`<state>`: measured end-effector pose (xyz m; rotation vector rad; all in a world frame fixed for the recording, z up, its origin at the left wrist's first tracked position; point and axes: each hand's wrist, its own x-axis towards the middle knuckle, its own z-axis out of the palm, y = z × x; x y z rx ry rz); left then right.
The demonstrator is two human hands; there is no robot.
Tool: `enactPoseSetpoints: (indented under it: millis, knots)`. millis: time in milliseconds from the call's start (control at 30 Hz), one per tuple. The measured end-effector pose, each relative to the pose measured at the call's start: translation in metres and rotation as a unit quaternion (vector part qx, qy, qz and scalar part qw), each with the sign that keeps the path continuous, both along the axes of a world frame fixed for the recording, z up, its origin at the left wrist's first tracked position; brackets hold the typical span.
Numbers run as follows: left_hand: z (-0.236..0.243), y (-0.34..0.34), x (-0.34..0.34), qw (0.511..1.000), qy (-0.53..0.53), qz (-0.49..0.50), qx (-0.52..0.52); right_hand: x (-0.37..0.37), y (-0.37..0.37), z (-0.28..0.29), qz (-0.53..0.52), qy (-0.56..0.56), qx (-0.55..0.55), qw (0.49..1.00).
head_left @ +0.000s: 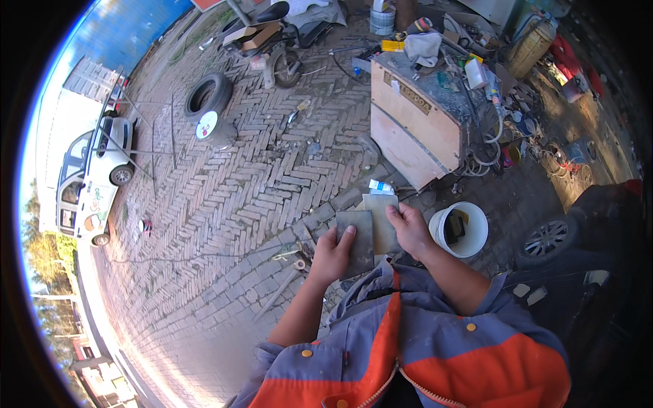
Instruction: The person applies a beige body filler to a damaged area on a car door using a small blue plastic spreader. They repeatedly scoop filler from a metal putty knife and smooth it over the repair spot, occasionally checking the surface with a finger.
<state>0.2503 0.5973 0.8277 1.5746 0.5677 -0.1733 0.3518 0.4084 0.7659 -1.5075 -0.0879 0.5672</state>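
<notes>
My left hand [332, 254] is closed on a dark grey, flat rectangular sheet [356, 234], thumb lying on its upper face. Just to the right, my right hand [410, 230] grips a pale beige sheet [383, 221] near its upper right corner. The two sheets sit side by side in front of my body, the dark one partly over the beige one's left edge. Past their top edge a small blue and white packet [381, 187] shows; whether it touches the beige sheet I cannot tell.
To the right stands a white bucket [477, 222] with dark items inside. A wooden-sided bench [415, 129] heaped with tools and hoses stands ahead. Left lie a tyre [208, 95] and a lidded bucket [219, 130]; a white van [102, 170] is farther off. A car wheel [547, 239] is at right.
</notes>
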Motion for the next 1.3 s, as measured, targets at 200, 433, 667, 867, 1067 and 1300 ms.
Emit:
enactPoseSetpoints:
  millis: [200,433,667,867,1067,1300]
  knots:
    - [-0.058,-0.071,0.065,0.994,-0.005,0.050,-0.100,-0.002,-0.045,0.013,-0.005,0.133,0.013,0.991]
    - [-0.043,-0.139,0.247,0.998,0.025,0.062,0.011,-0.007,-0.159,-0.069,-0.003,0.206,-0.009,0.978]
    - [-0.072,-0.145,0.420,0.998,-0.027,0.035,-0.040,-0.042,-0.261,-0.152,-0.156,0.216,-0.123,0.956]
    - [-0.171,-0.163,0.378,0.923,-0.105,0.012,0.370,-0.088,-0.294,-0.215,-0.251,0.250,-0.175,0.919]
    - [-0.306,-0.149,0.176,0.824,0.155,-0.428,0.336,-0.106,-0.297,-0.263,-0.269,0.295,-0.258,0.880]
    - [-0.439,-0.233,0.116,0.807,0.253,-0.473,0.245,-0.170,-0.255,-0.357,-0.325,0.413,-0.230,0.819]
